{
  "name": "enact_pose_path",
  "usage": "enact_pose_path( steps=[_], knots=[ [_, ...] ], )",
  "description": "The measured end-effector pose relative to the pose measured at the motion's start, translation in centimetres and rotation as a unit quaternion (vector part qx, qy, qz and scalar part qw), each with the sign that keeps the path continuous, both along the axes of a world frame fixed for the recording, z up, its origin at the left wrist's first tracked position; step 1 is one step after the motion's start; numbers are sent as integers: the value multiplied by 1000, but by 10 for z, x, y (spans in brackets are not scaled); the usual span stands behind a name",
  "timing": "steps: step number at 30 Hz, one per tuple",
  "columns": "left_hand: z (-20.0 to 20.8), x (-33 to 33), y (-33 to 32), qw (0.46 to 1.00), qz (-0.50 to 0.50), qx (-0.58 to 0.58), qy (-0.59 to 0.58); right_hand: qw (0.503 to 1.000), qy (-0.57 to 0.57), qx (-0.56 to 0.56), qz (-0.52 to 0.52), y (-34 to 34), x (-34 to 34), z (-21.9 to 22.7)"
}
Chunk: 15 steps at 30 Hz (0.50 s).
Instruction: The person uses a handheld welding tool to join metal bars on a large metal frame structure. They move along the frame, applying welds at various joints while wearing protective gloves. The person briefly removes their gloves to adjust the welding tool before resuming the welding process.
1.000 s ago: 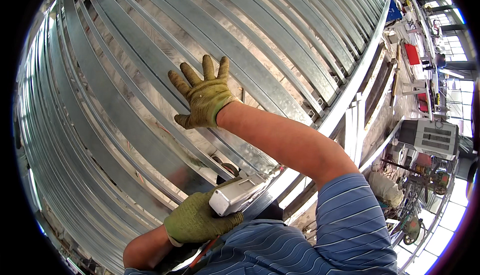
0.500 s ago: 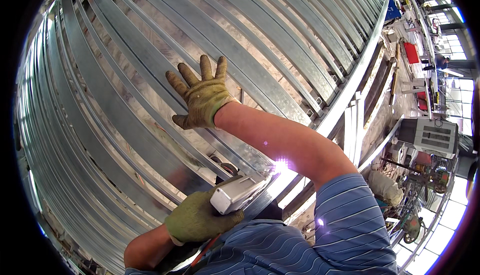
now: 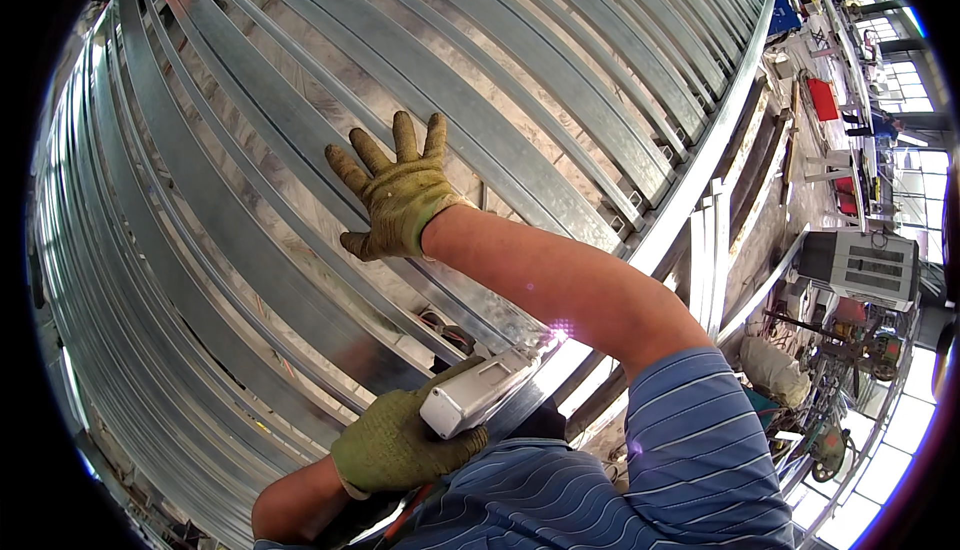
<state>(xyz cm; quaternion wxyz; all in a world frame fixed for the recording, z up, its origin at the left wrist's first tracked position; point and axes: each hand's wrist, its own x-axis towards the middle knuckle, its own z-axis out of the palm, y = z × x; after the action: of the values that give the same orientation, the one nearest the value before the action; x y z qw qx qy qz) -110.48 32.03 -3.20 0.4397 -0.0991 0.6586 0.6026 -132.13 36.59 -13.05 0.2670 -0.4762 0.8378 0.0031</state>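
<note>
Nearby, a worker in a blue striped shirt (image 3: 530, 490) grips a boxy tool (image 3: 475, 398) in the gloved left hand (image 3: 400, 442), its tip beside a violet-white spark (image 3: 560, 332) at the near edge of a big metal frame (image 3: 540, 185). The gloved right hand (image 3: 402, 205), fingers spread wide and palm down, reaches over the frame's silvery bars (image 3: 290, 295), which run side by side, broad ones among thin, with scuffed, brownish ground showing through the gaps. Past the bright side rail (image 3: 688, 198), a crumpled pale sack (image 3: 775, 370) and a grey cabinet (image 3: 865, 268) stand in the workshop. Farther off are a red panel (image 3: 822, 100), a person in blue (image 3: 885, 127) and tall, sunlit windows (image 3: 912, 185).
</note>
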Motion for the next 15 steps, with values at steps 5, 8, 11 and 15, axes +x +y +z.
enact_pose_path(
  steps=[5,8,11,15],
  knots=[
    [4,-4,0,999,14,21,-32,1000,2,-4,2,0,0,-2],
    [2,2,1,996,59,40,-53,1000,-4,-6,1,1,0,-2],
    [-5,12,3,991,110,54,-54,1000,-2,-3,4,1,-1,-2],
    [-5,14,3,990,119,46,-59,1000,-1,-7,4,1,-1,-3]
  ],
)
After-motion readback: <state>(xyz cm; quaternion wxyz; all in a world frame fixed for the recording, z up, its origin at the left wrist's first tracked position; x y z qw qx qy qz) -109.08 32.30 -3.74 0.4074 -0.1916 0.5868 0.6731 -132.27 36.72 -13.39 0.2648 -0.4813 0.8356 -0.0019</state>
